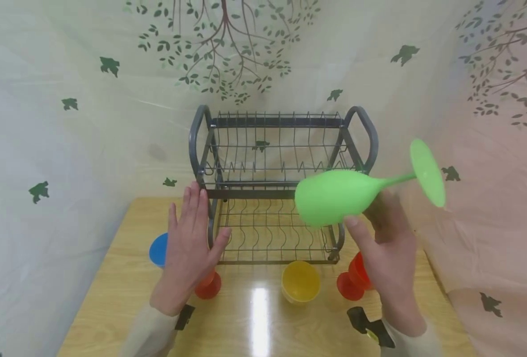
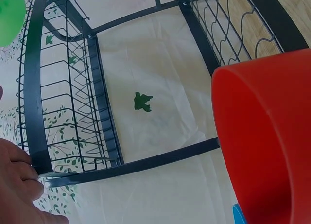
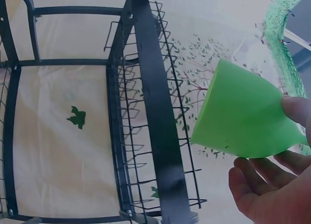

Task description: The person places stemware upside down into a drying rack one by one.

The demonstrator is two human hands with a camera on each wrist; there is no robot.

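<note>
My right hand (image 1: 390,248) grips a light green plastic goblet (image 1: 337,197) by its bowl, thumb on one side and fingers on the other. The goblet lies tilted on its side in the air, before the right front of the black two-tier dish rack (image 1: 250,194), its mouth to the left and its foot to the right. Straight fingers of my left hand (image 1: 187,248) touch the rack's left front corner, with the thumb spread away. In the right wrist view, the goblet (image 3: 248,114) is apart from the rack's upper tier.
On the wooden table (image 1: 107,297), a yellow cup (image 1: 300,281) stands before the rack. Red goblets stand near each hand, one at the right (image 1: 350,286) and one partly hidden at the left (image 1: 208,286). A blue cup (image 1: 158,250) is left of the left hand. Leaf-printed cloth hangs behind.
</note>
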